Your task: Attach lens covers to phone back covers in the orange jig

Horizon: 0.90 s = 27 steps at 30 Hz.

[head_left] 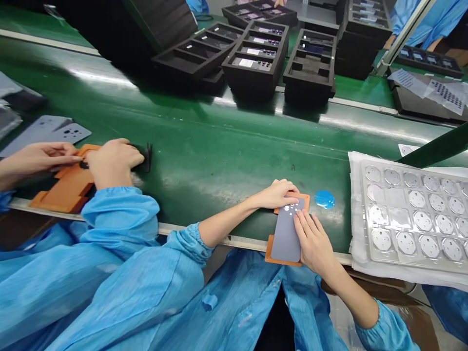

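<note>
A grey phone back cover with small round holes near its upper end lies in an orange holder at the table's front edge. My left hand grips the holder's upper end, its fingers bent over the far side and the thumb on the cover by the holes. On the cover's right side my right hand lies flat, fingers stretched out side by side. Just right of the holder, a round blue film piece rests on the green table.
On the right, a clear plastic tray holds several round silver parts. At left, a co-worker's hands work over another orange holder. Black compartment trays stand along the back; a dark green bar slants in from the right.
</note>
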{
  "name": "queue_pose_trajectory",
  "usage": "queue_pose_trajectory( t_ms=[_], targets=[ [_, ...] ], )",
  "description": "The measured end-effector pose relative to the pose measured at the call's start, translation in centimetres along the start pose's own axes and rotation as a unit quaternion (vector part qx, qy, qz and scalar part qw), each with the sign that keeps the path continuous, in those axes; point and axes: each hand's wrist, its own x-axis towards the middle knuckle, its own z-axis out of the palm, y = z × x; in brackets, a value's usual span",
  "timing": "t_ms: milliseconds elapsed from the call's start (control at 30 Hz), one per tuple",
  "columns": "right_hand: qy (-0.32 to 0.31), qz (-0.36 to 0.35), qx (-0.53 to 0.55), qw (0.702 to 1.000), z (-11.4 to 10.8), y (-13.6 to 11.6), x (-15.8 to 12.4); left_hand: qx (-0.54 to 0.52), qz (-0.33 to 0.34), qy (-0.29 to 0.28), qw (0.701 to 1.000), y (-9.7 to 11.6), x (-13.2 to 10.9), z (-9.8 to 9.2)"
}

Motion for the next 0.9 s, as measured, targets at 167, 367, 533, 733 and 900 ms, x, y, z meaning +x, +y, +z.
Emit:
queue_pose_trajectory(
  t_ms=[167, 367, 533, 733, 900],
  targets=[
    [-0.004, 0.006, 0.012, 1.000, -0.2, -0.3, 0.0, 0.002, -0.041, 0.024, 0.999, 0.5, -0.2, 0.9],
    [-0.014, 0.018, 0.037, 0.999, -0.2, -0.4, -0.4, -0.004, -0.046, 0.030, 0.999, 0.9, -0.6, 1.2],
    [0.016, 0.012, 0.047, 0.999, -0.1, -0.6, -0.9, 0.008, -0.039, 0.020, 0.999, 1.0, -0.7, 1.0],
    [0.020, 0.016, 0.030, 0.999, -0.2, -1.0, -1.2, 0.052, -0.064, 0.017, 0.996, 2.0, -0.6, 1.2],
    [-0.008, 0.014, 0.030, 0.999, -0.6, -1.1, -1.0, 0.076, -0.101, 0.007, 0.992, 2.9, 0.1, 1.6]
  ],
)
